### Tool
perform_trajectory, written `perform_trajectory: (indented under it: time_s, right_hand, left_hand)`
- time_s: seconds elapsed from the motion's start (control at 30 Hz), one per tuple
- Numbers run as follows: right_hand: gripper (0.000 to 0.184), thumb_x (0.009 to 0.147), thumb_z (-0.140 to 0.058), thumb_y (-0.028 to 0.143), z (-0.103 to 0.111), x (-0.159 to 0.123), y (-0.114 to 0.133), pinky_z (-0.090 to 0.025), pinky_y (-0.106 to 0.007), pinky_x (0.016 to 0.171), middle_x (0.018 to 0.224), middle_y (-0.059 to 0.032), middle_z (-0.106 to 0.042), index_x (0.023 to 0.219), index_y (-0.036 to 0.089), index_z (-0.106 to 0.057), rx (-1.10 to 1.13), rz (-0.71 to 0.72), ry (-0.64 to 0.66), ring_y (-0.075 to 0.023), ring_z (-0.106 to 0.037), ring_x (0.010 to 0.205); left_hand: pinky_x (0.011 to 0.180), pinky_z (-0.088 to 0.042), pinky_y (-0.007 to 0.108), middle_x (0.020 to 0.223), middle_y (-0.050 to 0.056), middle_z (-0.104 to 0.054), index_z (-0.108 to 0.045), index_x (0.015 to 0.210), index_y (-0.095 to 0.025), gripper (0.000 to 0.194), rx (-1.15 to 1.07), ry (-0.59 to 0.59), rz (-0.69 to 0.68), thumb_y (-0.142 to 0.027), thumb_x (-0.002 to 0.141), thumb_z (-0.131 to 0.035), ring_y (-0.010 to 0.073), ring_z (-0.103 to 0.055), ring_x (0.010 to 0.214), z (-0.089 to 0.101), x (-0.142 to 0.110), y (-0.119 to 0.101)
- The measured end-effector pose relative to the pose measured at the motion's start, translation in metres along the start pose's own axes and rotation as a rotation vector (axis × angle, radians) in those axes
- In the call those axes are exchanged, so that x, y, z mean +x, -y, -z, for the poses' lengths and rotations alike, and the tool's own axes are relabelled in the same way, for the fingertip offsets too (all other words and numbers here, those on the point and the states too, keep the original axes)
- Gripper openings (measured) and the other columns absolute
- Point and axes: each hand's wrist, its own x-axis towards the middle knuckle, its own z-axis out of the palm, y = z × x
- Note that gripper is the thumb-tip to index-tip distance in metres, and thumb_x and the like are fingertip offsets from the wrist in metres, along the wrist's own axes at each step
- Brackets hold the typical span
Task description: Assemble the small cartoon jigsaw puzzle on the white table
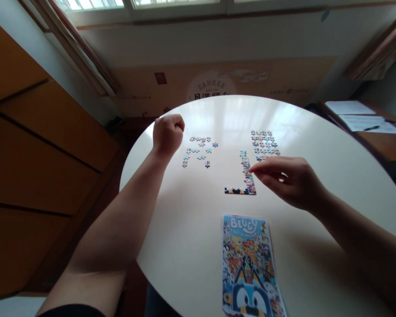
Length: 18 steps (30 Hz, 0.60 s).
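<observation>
Cabinet: orange-brown wooden panels [26,163] line the room at far left, with a curtain [82,48] beside them.
Your left hand: closed in a fist [169,132] above the table's far left, fingers curled together; you cannot tell if anything is inside.
Loose pieces: small jigsaw pieces [193,151] lie spread just right of that fist.
Wall panel: tan [128,79], below the window, reading "ZANKEE" over Chinese characters partly hidden by the table.
Table: white, round, glossy [185,220], reflecting window light at its far side.
Joined strip: puzzle pieces form an L [251,187] mid-table.
Booklet: nearest you, titled "BLUEY" [247,259].
Piece block: rows of pieces [265,143], farther right.
Your right hand: thumb and fingertips together [290,180] at the strip's right edge; you cannot tell whether they pinch a piece.
Side desk: brown [386,145], far right, bearing papers [356,107] and a pen [372,128].
</observation>
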Motion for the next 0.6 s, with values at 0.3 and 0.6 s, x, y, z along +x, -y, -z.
perform_trajectory:
  time_s: [0.3, 0.6]
  right_hand:
    - [0.015, 0.092, -0.060, 0.017, -0.003, -0.002, -0.005, -0.048, -0.026, 0.051, 0.079, -0.0032, -0.072, 0.099, 0.022, -0.073, 0.018, 0.020, 0.009, -0.0126, -0.061, 0.060]
    - [0.018, 0.092, -0.060, 0.015, -0.001, -0.001, 0.001, -0.048, -0.025, 0.050, 0.080, -0.0030, -0.072, 0.103, 0.022, -0.072, 0.009, 0.070, 0.051, -0.0111, -0.059, 0.058]
  left_hand:
    - [0.062, -0.040, 0.030, 0.064, 0.000, -0.056, -0.045, 0.062, -0.022, 0.019, -0.030, -0.065, 0.134, -0.004, 0.056, -0.042, 0.0169, -0.052, 0.065, 0.011, -0.002, -0.005]
    - [0.054, -0.040, 0.027, 0.060, 0.000, -0.060, -0.060, 0.062, -0.019, 0.024, -0.144, 0.399, -0.050, -0.003, 0.057, -0.044, 0.0149, -0.054, 0.060, 0.015, -0.005, -0.008]
